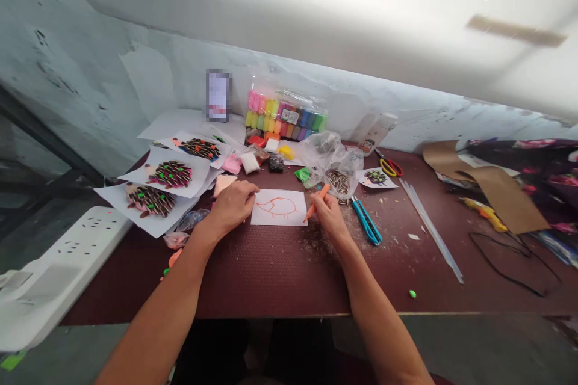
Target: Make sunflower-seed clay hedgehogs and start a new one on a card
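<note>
In the head view, a white sheet (262, 218) lies flat near the middle of the dark red table (280, 271), with a rounded orange outline drawn on it. The two hands are held apart, one on each side of the sheet. The sheet's upper left corner is met by the fingertips of the left hand (233, 204); whether it is pinched or merely pressed cannot be told. An orange marker (310, 212) is gripped between the fingers of the right hand (329, 210). The sheet could be skewed if too little weight is put on that one corner while the marker is dragged, and a stray line could be left if its tip, close to the lower right corner, is let run off the edge. The blue cutter (366, 222) and the plastic bag of metallic pieces (338, 181), both near the right forearm or hand, could be knocked by a wide sweep. The marker's long axis is slanted, its tip pointed down-left, towards the person. The sheet's long axis is laid roughly side to side, with the outline's pointed end turned left.
</note>
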A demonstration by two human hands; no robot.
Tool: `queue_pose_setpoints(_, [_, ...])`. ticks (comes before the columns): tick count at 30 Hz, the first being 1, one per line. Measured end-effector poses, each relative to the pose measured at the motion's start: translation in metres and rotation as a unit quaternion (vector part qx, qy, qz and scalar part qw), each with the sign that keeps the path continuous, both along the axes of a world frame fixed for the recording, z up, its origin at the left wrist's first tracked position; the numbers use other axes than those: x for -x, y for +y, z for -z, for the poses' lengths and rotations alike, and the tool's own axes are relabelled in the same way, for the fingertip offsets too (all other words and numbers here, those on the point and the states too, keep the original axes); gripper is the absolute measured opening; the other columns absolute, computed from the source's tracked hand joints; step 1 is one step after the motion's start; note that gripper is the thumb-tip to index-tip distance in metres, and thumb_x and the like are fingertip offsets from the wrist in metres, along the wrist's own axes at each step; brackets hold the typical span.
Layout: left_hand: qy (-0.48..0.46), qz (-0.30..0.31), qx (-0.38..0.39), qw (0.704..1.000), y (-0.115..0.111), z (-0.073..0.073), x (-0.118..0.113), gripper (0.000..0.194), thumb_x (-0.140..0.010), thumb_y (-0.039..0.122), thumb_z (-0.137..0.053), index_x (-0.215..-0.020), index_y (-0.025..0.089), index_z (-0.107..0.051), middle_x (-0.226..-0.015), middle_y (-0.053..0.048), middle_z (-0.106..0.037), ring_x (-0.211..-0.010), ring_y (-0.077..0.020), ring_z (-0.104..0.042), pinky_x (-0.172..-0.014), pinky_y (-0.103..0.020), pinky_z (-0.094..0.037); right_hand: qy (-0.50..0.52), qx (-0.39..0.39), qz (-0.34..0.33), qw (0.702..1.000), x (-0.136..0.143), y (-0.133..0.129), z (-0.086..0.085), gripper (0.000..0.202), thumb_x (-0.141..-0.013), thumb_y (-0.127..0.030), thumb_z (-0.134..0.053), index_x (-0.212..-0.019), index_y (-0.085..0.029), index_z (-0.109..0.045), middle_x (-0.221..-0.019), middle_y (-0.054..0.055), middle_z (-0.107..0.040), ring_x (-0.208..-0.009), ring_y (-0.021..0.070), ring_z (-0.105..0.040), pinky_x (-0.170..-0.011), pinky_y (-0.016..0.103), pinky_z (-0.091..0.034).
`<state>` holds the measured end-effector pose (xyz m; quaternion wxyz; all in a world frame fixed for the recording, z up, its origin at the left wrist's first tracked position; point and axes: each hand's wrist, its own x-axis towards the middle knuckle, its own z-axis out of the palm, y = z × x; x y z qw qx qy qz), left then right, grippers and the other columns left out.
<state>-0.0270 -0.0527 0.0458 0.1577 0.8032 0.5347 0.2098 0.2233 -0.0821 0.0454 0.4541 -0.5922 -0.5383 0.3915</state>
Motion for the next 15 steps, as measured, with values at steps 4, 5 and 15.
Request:
queue_pose_setpoints(4, [-0.008, -0.023, -0.023, 0.999, -0.002, -0.001, -0.002, 0.032, -0.089, 0.024, -0.044, -0.095, 0.02, -0.075, -0.098, -0.008, -0.077, -0.095, -0.0244, -0.068, -0.088, -0.037, -0.054, -0.019, 0.022, -0.029, 0.999, -0.003, 0.002, 0.003, 0.037, -0.078, -0.051, -0.052, -0.056, -0.022, -0.045, -0.047, -0.003, -0.046, -0.046, 0.009, -0.033, -0.044, 0.022, -0.026])
queue_pose_setpoints(5, [-0.013, -0.027, -0.027, 0.999, -0.002, -0.002, -0.003, 0.032, -0.089, 0.024, -0.044, -0.095, 0.02, -0.075, -0.098, -0.008, -0.077, -0.094, -0.0242, -0.068, -0.088, -0.037, -0.054, -0.024, 0.024, -0.033, 0.999, -0.004, 0.003, 0.004, 0.038, -0.078, -0.05, -0.052, -0.055, -0.022, -0.045, -0.047, -0.002, -0.048, -0.046, 0.0094, -0.035, -0.044, 0.022, -0.028])
queue_pose_setpoints(15, [0.015, -0.045, -0.008, 0.999, -0.002, 0.005, -0.003, 0.032, -0.092, 0.027, -0.042, -0.096, 0.02, -0.074, -0.102, -0.009, -0.077, -0.097, -0.0261, -0.069, -0.088, -0.037, -0.053, -0.174, 0.046, -0.068, 0.981, -0.022, 0.002, 0.002, 0.043, -0.079, -0.053, -0.062, -0.054, -0.02, -0.051, -0.049, -0.004, -0.048, -0.046, 0.01, -0.041, -0.047, 0.023, -0.026])
